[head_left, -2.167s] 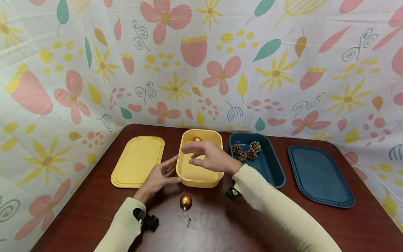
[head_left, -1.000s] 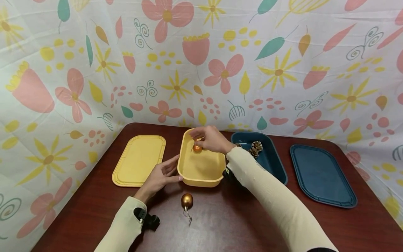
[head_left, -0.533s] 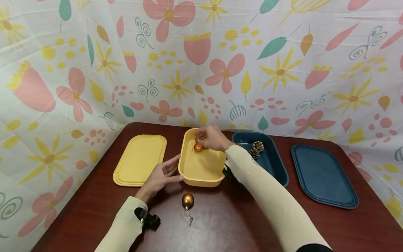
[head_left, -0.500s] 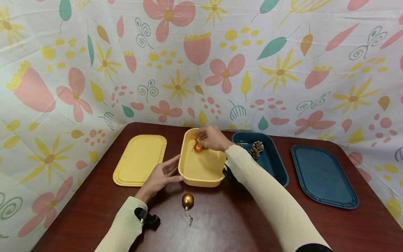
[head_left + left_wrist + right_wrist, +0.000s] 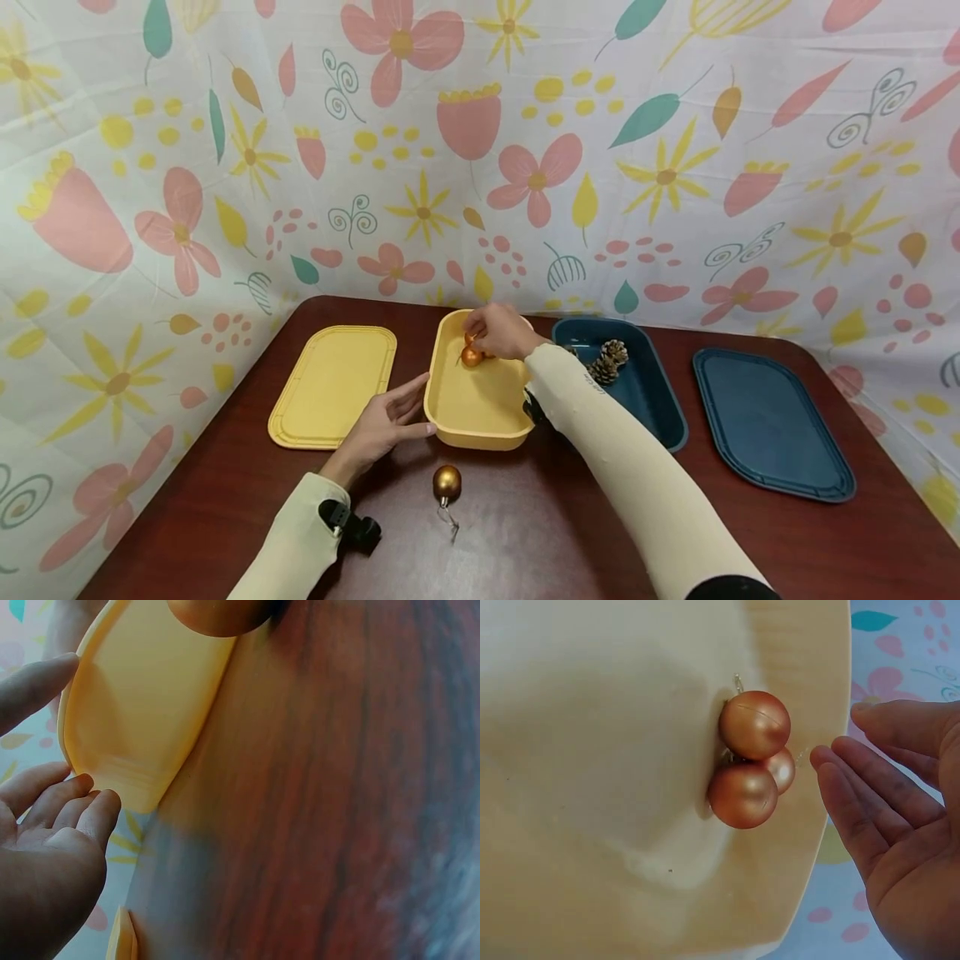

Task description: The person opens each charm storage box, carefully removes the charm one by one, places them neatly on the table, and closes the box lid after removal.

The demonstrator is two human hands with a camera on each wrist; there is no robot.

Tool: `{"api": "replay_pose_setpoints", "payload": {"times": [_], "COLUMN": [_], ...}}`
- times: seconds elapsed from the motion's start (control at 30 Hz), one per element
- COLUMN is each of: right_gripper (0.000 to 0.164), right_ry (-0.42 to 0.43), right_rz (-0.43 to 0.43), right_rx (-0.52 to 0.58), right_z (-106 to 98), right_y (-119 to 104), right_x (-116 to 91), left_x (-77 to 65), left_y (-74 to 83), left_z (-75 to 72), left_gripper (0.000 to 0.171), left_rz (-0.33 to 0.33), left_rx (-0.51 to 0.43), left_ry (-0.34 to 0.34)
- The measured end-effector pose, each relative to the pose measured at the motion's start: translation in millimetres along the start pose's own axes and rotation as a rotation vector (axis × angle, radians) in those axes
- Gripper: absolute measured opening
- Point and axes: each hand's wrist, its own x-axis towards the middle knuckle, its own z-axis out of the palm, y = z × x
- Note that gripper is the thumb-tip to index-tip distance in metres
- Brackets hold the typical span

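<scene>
Three copper-coloured ball ornaments [image 5: 756,724] lie clustered inside the yellow container [image 5: 480,408], towards its back end. My right hand [image 5: 504,332] reaches in over that end; in the right wrist view its fingers [image 5: 855,810] are extended beside the balls, with a gap between them. My left hand [image 5: 386,421] rests at the container's left side; in the left wrist view its fingertips [image 5: 109,802] and thumb are at the rim, lightly bent. Another gold ball ornament [image 5: 447,482] with a string loop lies on the table in front of the container.
A yellow lid [image 5: 333,387] lies to the left. At the right stands a dark blue container [image 5: 645,408] with several pine cones [image 5: 607,364], partly hidden by my right arm. Farther right lies a blue lid [image 5: 776,425]. A flowered cloth [image 5: 525,167] hangs behind the dark wooden table [image 5: 517,533].
My right hand has moved from over the container's middle to its back end and lowered among the ornaments. More of the balls now show there. My left hand has stayed at the rim.
</scene>
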Motion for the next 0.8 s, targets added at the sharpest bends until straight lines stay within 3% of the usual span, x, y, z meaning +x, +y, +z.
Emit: {"api": "replay_pose_setpoints", "payload": {"times": [0.8], "right_gripper": [0.041], "right_ry": [-0.062], "right_rz": [0.077], "right_rx": [-0.125], "right_z": [10], "right_y": [0], "right_x": [14], "left_x": [-1.5], "left_y": [0.3], "left_z": [-0.9], "left_gripper": [0.085], "left_rz": [0.002], "left_rx": [-0.009], "left_ry": [-0.002]}}
